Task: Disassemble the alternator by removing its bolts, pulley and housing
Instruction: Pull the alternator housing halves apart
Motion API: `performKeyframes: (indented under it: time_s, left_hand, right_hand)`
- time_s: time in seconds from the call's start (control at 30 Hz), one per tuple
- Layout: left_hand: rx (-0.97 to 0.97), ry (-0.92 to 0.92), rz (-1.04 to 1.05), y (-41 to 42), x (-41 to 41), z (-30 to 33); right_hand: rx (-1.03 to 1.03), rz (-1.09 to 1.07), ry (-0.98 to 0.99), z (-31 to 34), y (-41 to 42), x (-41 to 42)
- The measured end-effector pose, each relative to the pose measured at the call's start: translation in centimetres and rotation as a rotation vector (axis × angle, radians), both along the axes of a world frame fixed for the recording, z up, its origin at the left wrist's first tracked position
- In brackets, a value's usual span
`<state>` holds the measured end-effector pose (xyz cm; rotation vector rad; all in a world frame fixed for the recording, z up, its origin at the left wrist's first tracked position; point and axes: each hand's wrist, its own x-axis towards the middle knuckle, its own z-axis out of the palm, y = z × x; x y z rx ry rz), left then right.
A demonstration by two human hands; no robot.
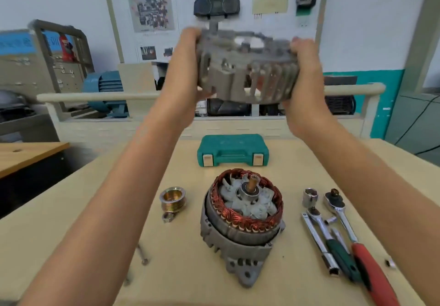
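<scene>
At lower centre, on the pale wooden table [190, 270], sits the alternator [242, 220]: ribbed grey casting, glossy copper windings ringing a steel shaft. A grooved brass-toned pulley [173, 200] stands to its left, chrome ratchets [342, 239] lie to its right, and a teal plastic case [232, 149] rests beyond. Higher, mid-frame, the left hand [188, 72] and right hand [307, 74] grip opposite sides of the slotted grey housing [247, 67], fingers curled over its rim.
</scene>
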<state>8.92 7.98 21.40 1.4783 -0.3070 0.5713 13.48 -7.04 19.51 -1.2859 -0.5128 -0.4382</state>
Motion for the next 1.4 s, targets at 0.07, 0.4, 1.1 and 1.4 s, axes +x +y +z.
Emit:
performKeyframes:
  time_s: [0.07, 0.4, 1.1, 1.4]
  left_hand:
    - [-0.056, 0.156, -0.068, 0.0, 1.0, -2.6]
    - [-0.472, 0.485, -0.323, 0.3, 5.2, -7.4]
    - [-0.16, 0.971, -0.091, 7.1, 11.1, -11.6]
    - [-0.049, 1.079, 0.027, 7.9, 11.9, -14.8]
  right_hand:
    - [-0.009, 0.03, 0.135, -2.9, 0.1, 1.0]
    - [-0.134, 0.031, 0.282, -8.4, -0.2, 5.4]
    - [-0.768, -0.105, 0.408, -10.6, 2.7, 13.9]
    - [-0.771, 0.243, 0.827, -17.1, 6.4, 16.6]
